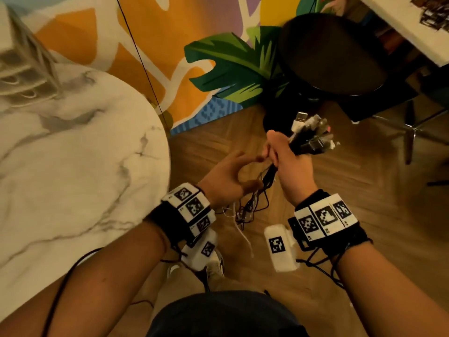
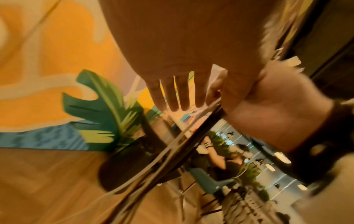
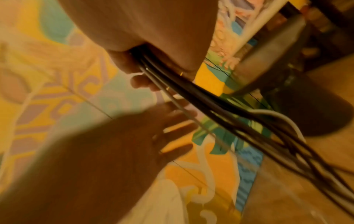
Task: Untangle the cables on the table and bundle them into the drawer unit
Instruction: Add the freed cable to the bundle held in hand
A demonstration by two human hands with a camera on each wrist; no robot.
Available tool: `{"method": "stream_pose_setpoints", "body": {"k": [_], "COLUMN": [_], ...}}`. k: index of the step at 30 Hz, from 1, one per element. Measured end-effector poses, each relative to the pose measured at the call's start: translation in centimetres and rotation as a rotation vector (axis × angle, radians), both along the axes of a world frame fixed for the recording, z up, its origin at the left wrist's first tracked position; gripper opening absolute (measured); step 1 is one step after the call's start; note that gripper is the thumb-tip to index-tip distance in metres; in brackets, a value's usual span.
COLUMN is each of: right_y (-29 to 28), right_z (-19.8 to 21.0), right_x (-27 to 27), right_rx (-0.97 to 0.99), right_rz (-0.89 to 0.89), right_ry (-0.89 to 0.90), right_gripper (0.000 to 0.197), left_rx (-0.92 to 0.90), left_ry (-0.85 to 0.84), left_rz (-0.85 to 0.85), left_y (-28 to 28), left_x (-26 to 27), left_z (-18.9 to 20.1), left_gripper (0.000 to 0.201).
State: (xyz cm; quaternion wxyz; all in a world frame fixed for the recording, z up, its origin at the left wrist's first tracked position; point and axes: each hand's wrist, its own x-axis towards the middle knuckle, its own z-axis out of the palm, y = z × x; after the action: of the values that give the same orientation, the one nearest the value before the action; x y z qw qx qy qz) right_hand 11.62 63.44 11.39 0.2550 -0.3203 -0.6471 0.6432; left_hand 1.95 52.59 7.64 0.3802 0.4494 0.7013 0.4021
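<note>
Cables (image 1: 272,176) are gathered in my right hand (image 1: 292,171), held out over the wooden floor (image 1: 364,203) to the right of the marble table (image 1: 73,154). My fingers are wrapped tight round the bunch, with the connector ends (image 1: 313,135) fanned out on the far side of my fist and the loose lengths hanging down towards me, still a bit snarled at the bottom. So the collecting looks done, I'd say; the combing straight, the bundling and the drawer unit, which I can't see, are all left. My left hand (image 1: 226,178) sits just beside the strands, palm turned to them, fingers spread and relaxed, fingertips near my right fist, gripping nothing.
</note>
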Motion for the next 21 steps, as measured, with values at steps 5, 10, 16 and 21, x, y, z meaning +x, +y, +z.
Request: {"method": "stream_pose_setpoints", "body": {"k": [5,10,16,21], "right_y": [0.9,1.5,1.7,1.7], "right_z": [3.1,5.3,4.7,3.7], "right_x": [-0.7,-0.5,-0.3,-0.5], "right_rx": [0.270,0.333,0.176,0.128], "right_rz": [0.176,0.181,0.131,0.191], "right_ry": [-0.078,-0.063,0.023,0.122], "right_gripper": [0.028,0.035,0.029,0.037], "left_rx": [0.087,0.132,0.148,0.160], "left_ry": [0.012,-0.050,-0.286,-0.473], "left_rz": [-0.210,-0.085,0.029,0.089], "left_y": [4.1,5.7,5.7,4.8], "left_x": [0.9,1.8,2.5,2.6], "left_z": [5.4,7.0,7.5,7.6], "left_gripper": [0.049,0.017,0.026,0.022]}}
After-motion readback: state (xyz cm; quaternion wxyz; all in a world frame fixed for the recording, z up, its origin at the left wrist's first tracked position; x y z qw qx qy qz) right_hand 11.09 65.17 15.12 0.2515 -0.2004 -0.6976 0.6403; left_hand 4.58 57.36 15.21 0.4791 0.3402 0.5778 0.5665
